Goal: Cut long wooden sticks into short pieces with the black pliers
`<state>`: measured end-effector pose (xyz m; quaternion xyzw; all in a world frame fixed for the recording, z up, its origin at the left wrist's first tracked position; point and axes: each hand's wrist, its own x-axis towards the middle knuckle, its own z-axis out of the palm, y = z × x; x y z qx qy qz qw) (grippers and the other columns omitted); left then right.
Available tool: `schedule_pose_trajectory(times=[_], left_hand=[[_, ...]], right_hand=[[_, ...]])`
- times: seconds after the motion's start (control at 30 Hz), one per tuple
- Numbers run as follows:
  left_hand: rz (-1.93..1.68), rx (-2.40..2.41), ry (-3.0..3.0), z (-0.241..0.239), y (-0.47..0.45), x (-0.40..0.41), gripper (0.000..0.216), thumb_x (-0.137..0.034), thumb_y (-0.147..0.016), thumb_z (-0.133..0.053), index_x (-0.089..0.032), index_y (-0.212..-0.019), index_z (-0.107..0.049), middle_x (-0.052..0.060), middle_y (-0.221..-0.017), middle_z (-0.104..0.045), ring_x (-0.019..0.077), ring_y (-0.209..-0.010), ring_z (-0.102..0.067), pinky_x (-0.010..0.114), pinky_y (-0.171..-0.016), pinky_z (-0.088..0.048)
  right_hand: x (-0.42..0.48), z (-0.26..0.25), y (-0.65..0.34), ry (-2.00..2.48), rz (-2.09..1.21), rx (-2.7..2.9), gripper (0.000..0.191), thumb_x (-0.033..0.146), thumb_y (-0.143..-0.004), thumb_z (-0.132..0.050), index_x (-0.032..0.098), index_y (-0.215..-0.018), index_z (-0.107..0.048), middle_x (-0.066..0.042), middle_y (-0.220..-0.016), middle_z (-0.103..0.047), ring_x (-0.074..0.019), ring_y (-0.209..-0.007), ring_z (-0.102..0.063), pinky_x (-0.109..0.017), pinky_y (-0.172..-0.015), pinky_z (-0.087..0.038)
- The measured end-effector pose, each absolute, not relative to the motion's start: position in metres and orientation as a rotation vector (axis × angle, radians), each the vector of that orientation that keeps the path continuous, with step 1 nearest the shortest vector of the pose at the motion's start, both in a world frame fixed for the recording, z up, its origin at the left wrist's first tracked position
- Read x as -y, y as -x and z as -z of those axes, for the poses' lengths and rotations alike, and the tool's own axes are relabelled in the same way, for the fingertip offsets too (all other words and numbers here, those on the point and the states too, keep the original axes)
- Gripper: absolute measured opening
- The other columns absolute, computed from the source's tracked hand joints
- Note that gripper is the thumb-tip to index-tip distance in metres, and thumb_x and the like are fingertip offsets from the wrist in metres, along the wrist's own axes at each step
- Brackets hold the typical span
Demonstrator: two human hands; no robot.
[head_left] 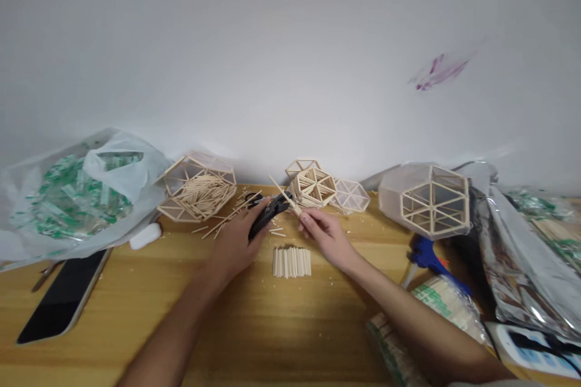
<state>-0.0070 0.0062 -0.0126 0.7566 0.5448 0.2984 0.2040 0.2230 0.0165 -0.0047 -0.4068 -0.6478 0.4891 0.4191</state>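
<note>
My left hand (236, 245) is wrapped round a pair of black cutters (269, 213), whose jaws meet a thin wooden stick (282, 193). My right hand (323, 231) pinches that same stick at its lower end, holding it slanted up to the left. Just below both hands a neat row of short cut sticks (291, 261) lies on the wooden table (254, 320). Behind the hands stands a small lattice model of sticks (313, 186).
An open stick frame full of loose sticks (197, 193) sits at the back left, beside a plastic bag (77, 193). A phone (68, 296) lies at the left. A larger lattice dome (429, 198), a blue glue gun (429, 257), and packets of sticks (447, 302) are at the right.
</note>
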Motion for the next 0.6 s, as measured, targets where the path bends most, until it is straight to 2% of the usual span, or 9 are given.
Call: schedule_pose_trajectory(times=[0.33,0.47,0.6], left_hand=[[-0.798,-1.456,-2.133,0.0114,0.0093,-0.0071,0.052,-0.037,-0.100,-0.048,-0.028,-0.151,-0.044,0.011,-0.139,-0.063,0.0268,-0.124,-0.061,0.044,-0.107,-0.047],[-0.720,-1.450,-2.165,0.0113,0.0077,-0.0045,0.054,-0.039,-0.100,-0.048,-0.033,-0.153,-0.041,0.010,-0.135,-0.064,0.0271,-0.119,-0.063,0.044,-0.103,-0.049],[-0.677,-1.432,-2.184,0.0106,0.0039,-0.0012,0.053,-0.040,-0.101,-0.046,-0.033,-0.153,-0.040,0.010,-0.132,-0.065,0.0263,-0.114,-0.064,0.042,-0.097,-0.052]], right_hand=[[-0.0146,0.0067,-0.2238,1.046,-1.170,1.688,0.038,0.048,-0.102,-0.049,0.018,-0.082,-0.061,0.000,-0.071,-0.054,-0.0144,-0.065,-0.047,-0.026,-0.060,-0.035],[-0.0143,0.0089,-0.2236,1.053,-1.125,1.723,0.037,0.046,-0.103,-0.048,0.018,-0.084,-0.062,-0.001,-0.074,-0.056,-0.0147,-0.067,-0.050,-0.025,-0.062,-0.037],[-0.0133,0.0085,-0.2231,1.061,-1.054,1.776,0.038,0.044,-0.103,-0.047,0.017,-0.080,-0.061,-0.001,-0.073,-0.058,-0.0150,-0.069,-0.050,-0.025,-0.064,-0.037]])
